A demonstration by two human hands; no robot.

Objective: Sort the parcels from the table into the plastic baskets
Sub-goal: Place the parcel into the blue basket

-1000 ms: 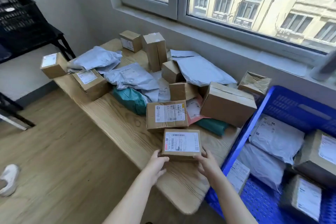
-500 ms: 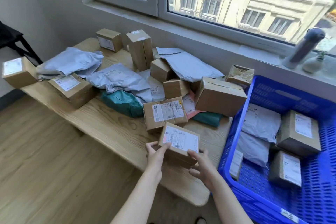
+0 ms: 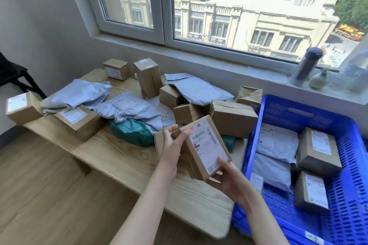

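I hold a flat cardboard parcel point(image 3: 205, 145) with a white shipping label, tilted up above the wooden table point(image 3: 123, 157). My left hand point(image 3: 173, 145) grips its far upper corner. My right hand point(image 3: 229, 179) grips its near lower corner from below. The blue plastic basket point(image 3: 256, 125) stands to the right of the table, with cardboard boxes and grey mailer bags inside. More parcels lie heaped on the table: brown boxes, grey mailer bags point(image 3: 127, 107) and a green bag point(image 3: 129, 131).
A tall upright box point(image 3: 149, 77) stands near the wall. One box point(image 3: 22, 107) hangs over the table's left end. A bottle point(image 3: 306, 65) and a small vase point(image 3: 318, 80) sit on the windowsill. A black stand point(image 3: 18, 77) is at far left.
Both hands have lifted the labelled parcel off the table and tilted it upright. The view has swung right, showing more of the blue basket.
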